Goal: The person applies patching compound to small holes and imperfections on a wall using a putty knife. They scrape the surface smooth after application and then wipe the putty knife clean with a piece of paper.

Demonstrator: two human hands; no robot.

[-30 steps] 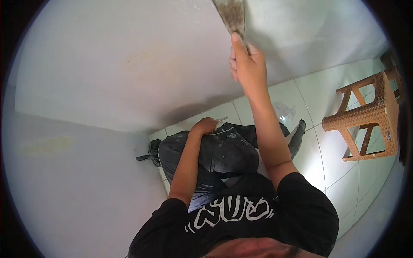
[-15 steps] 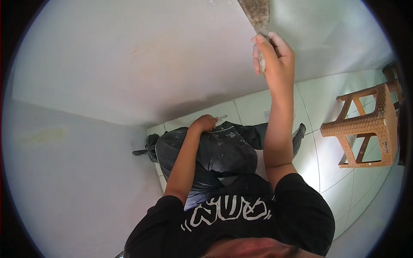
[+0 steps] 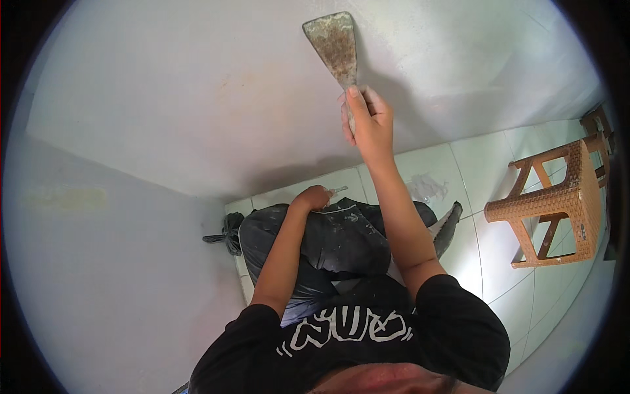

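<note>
Over on the left, a knotted black bundle lies close to the pale wall. Next, the left hand rests at the smeared dark trousers, fingers curled round a thin pale piece, one end poking out. Then a rusty scraper points blade-up before the wall, whether touching I can't tell, the right hand's fingers clamped on its handle. Far right, there's a brown stool.

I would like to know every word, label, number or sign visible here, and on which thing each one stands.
Black T-shirt: large white stylised lettering across the chest; I leave it unquoted.
Brown stool: small dark label, too small to read.
Scraper in the right hand: no text visible.
</note>
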